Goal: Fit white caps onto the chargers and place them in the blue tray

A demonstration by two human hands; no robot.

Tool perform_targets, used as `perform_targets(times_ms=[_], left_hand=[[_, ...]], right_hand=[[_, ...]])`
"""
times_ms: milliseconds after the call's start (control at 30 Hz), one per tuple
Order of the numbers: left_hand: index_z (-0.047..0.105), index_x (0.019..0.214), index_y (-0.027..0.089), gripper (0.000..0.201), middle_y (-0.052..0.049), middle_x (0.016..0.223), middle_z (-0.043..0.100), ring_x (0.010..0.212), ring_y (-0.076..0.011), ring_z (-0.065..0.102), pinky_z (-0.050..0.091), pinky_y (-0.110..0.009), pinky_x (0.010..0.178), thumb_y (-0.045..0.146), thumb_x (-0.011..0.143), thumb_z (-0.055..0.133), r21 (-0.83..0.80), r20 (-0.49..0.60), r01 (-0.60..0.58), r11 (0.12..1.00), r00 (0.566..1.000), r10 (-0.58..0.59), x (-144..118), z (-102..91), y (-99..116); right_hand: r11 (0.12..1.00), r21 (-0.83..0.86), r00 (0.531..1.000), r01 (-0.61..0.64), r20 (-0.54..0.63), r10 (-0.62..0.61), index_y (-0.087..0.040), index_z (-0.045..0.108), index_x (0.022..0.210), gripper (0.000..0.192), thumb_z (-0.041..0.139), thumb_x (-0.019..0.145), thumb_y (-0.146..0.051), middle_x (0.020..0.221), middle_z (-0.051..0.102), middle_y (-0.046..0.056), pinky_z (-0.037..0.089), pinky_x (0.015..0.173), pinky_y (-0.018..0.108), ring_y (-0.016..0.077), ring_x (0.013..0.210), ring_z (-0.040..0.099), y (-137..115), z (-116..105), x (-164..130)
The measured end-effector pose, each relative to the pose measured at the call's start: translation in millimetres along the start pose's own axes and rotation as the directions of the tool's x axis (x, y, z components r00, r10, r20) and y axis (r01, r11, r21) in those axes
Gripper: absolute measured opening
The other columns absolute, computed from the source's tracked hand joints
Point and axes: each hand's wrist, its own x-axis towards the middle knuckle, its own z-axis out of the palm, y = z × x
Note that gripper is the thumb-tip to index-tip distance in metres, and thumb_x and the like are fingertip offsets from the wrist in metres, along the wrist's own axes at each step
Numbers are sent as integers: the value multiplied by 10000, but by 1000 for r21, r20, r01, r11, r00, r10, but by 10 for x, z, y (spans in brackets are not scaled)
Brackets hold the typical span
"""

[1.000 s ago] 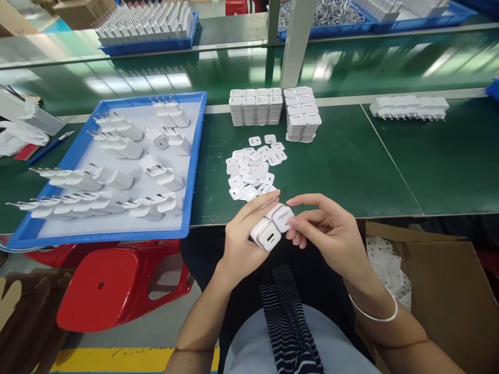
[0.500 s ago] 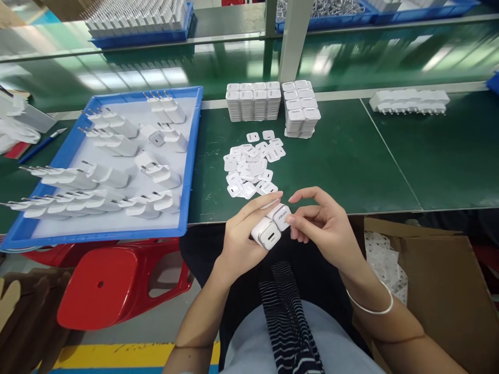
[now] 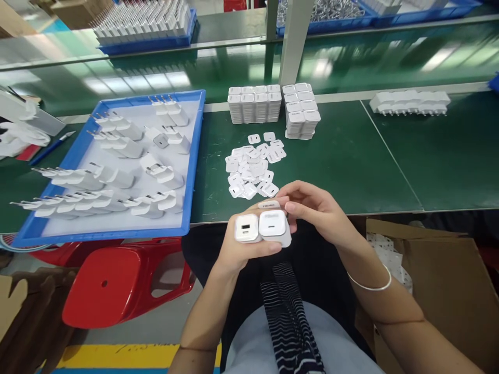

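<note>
Since the earlier frame the left hand (image 3: 237,249) is rotating the chargers so their port faces are pointing up at the camera, and the right hand (image 3: 315,213) is closing in over the top of them. Two white chargers (image 3: 263,228) are sitting side by side in front of the lap, just off the near edge of the desk (image 3: 351,161). Left fingers are wrapped under and clamped on the pair; right fingers (image 3: 290,208) are curled together, pressing on the right-hand charger's far edge, where a small label piece seems to be going on.

Risk, as a judgement: both units are riding in one palm off the desk edge, so a slip from the right-hand push could be dropping one to the floor or into the cardboard box (image 3: 440,280) right of the chargers. The label could also be landing crooked.

The blue tray (image 3: 195,156), left of the chargers, is holding rows of pronged white chargers, some lying loose. Beyond the chargers, loose white plates (image 3: 253,166) are lying in a heap, with stacked white plates (image 3: 273,104) behind them. The cardboard box is showing white material inside, unclear what.
</note>
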Motion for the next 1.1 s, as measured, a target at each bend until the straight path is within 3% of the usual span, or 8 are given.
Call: perform_targets(times_ms=[133,300,400,600,667,767,867,1100], left_hand=[[821,1033,267,404,-39,1081,800,802,-290,800,689,-445,807,342,646,911,-364,67,153,919,988,-138,-23,-2,-12],[798,1043,232,430,-76,1206,773,1041,-412,760,596,-623,995,325,638,912,-368,45,197,909,980,-194,-40,18,-19],[774,1083,252,411,-72,1278,745,1108,-419,737,590,-625,1004,325,693,882,-341,75,165,926,986,-148,-24,28,-32],[759,1175,254,567,-157,1270,738,918,-395,790,707,-483,681,621,744,801,-50,191,-2,999,982,12,41,-74,-114],[770,1164,251,609,-174,1337,701,1023,-418,766,706,-454,620,699,752,754,96,202,-86,992,977,66,44,-111,-99],[770,1174,251,490,-158,1463,616,1328,-411,614,691,-471,871,537,780,822,342,128,-184,922,981,148,31,-104,-5],[751,1209,236,442,-138,1511,576,1395,-350,570,559,-481,1124,250,781,861,576,-9,-243,781,953,304,31,-32,88],[709,1267,206,444,-136,1503,587,1339,-293,629,576,-428,1088,155,833,789,747,-14,-323,581,866,501,110,82,42]], right_hand=[[996,67,995,61,80,-67,-224,672,1096,179,724,927,-194,994,717,6,584,602,189,105,796,681,73,53,11],[966,-174,980,192,-12,-197,-247,617,1188,324,721,907,-123,1053,720,20,583,671,176,125,936,705,95,97,-49],[971,-165,984,176,22,-174,-247,588,1244,305,659,958,-170,1028,733,29,594,652,209,132,868,719,61,85,-70],[992,-92,996,85,14,-84,-252,621,1184,315,764,903,-263,809,764,-23,614,574,248,135,650,720,77,21,-10],[986,-129,992,103,-63,-111,-257,640,1185,300,757,909,-243,782,771,-29,636,596,263,138,632,724,74,10,-20],[970,-218,964,108,-216,-156,-259,695,1187,281,747,916,-208,805,789,-18,661,662,275,147,691,751,17,5,-100],[963,-261,936,74,-316,-157,-252,765,1129,223,740,920,-179,807,799,-2,654,641,261,140,674,743,-80,31,-230],[994,-97,957,41,-281,-67,-277,746,1123,221,719,937,-160,709,764,-27,574,493,200,101,539,668,-153,240,-424]])
